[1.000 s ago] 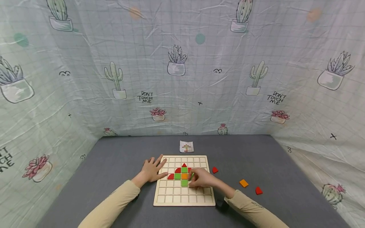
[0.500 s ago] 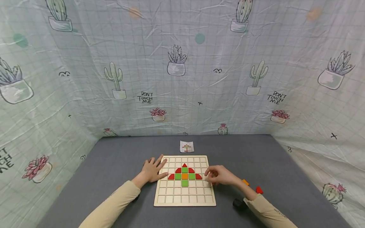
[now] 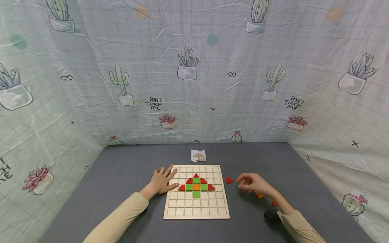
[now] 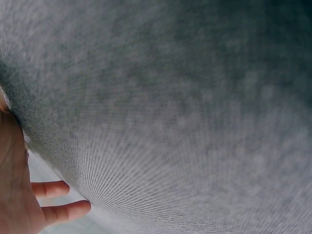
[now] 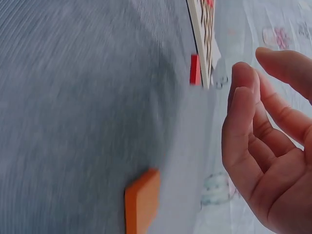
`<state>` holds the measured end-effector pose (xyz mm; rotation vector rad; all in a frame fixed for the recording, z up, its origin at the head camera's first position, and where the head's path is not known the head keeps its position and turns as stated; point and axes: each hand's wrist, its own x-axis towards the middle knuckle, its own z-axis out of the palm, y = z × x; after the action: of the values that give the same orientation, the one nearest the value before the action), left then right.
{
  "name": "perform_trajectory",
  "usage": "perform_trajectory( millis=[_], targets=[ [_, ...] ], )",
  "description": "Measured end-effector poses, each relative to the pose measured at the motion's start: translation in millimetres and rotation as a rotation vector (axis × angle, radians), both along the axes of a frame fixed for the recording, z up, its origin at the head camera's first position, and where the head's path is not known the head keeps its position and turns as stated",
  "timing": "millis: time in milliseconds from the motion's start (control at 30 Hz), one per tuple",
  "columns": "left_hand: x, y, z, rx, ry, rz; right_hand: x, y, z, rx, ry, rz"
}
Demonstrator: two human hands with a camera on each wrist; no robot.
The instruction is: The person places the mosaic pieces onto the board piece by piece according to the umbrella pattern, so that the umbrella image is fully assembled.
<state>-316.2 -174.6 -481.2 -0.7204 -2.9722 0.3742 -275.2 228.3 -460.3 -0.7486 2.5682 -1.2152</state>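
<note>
A wooden grid board [image 3: 188, 212] lies on the table with red, green and orange tiles set in its cells. The left hand [image 3: 160, 180] rests with spread fingers on the board's left edge. Right of the board, the right hand [image 3: 255, 184] hovers over the table with loosely bent fingers and holds nothing; in the right wrist view thumb and fingertips are apart. Partly under this hand lies an orange square tile [image 3: 259, 195]. A red tile [image 3: 229, 180] lies between board and right hand. Another red tile [image 3: 274, 204] is partly hidden by the right forearm.
Behind the board lies a small card [image 3: 198, 155] printed with a coloured grid pattern. A dark wrist camera [image 3: 271, 217] hangs below the right wrist. A cactus-print sheet [image 3: 194, 101] surrounds the grey table [image 3: 136, 155] at the back and sides.
The right hand has left the board and moved right, over the table. Red tiles at the board's right side have come into view. The left hand has stayed in place.
</note>
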Motion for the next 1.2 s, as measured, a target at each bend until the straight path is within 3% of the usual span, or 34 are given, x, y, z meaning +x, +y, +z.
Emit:
perform_trajectory(
  millis=[267, 700, 1000, 1200],
  targets=[
    [-1.2, -0.9, -2.4, 0.004, -0.012, 0.003, 4.1, 31, 3.3, 0.026, 0.017, 0.003],
    [-1.4, -1.1, -3.2, -0.003, -0.009, 0.002, 7.9, 73, 4.3, 0.014, -0.086, 0.091],
    [-0.8, -0.7, -1.5, 0.001, -0.001, -0.002, 4.7, 86, -3.7, -0.025, -0.152, 0.171],
    [-1.5, -0.8, -2.2, -0.005, -0.007, 0.002, 2.2, 85, -5.1, -0.026, -0.215, 0.156]
  ],
)
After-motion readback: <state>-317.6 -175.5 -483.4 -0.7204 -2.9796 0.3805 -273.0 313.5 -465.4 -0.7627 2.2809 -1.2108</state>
